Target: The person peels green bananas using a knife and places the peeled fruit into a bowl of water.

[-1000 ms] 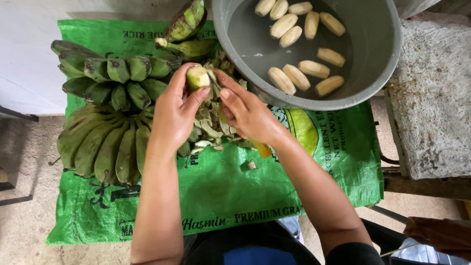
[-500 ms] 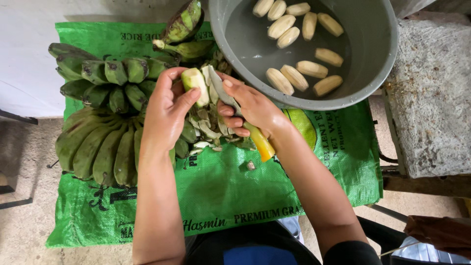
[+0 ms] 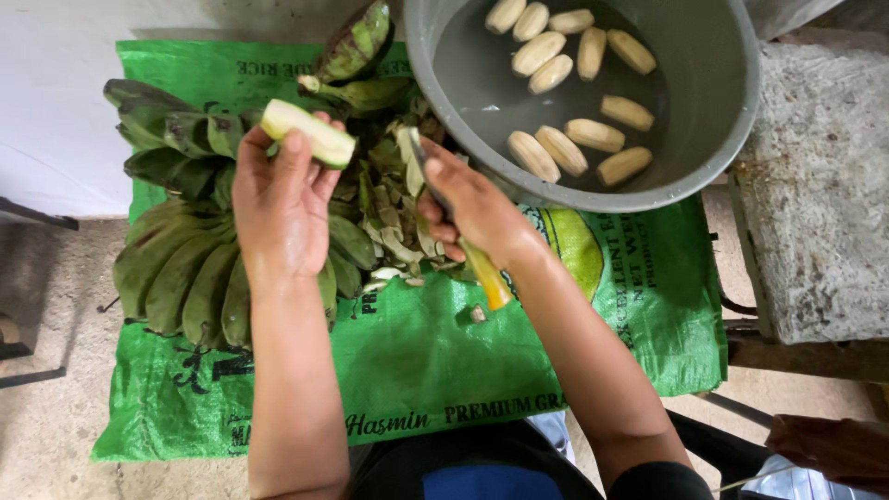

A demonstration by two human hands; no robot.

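The half-peeled banana (image 3: 308, 132) sits in the fingers of the left hand (image 3: 281, 199), raised above the pile of green bunches, its pale flesh bared along most of its length and a strip of green skin showing at the end near the thumb. That hand is curled closed around it, fingertips on top and thumb beneath. The right hand (image 3: 470, 204) is just beside it, closed on a knife (image 3: 454, 218) whose yellow handle pokes out below the palm toward the wrist while the thin blade runs up past the fingers; a strip of peel hangs near the blade tip. Between and under the two hands lies a heap of peelings (image 3: 389, 218), green and tan, touching the bunches. To the left of it the unpeeled green bananas (image 3: 185, 268) lie in large hands on a green woven sack (image 3: 417, 361) spread over the floor, with a few more (image 3: 356, 56) at the sack's far edge. Beyond the right hand a grey basin (image 3: 732, 102) holds water and about a dozen peeled bananas (image 3: 565, 88) floating in it. A rough concrete slab (image 3: 820, 194) stands right of the basin.
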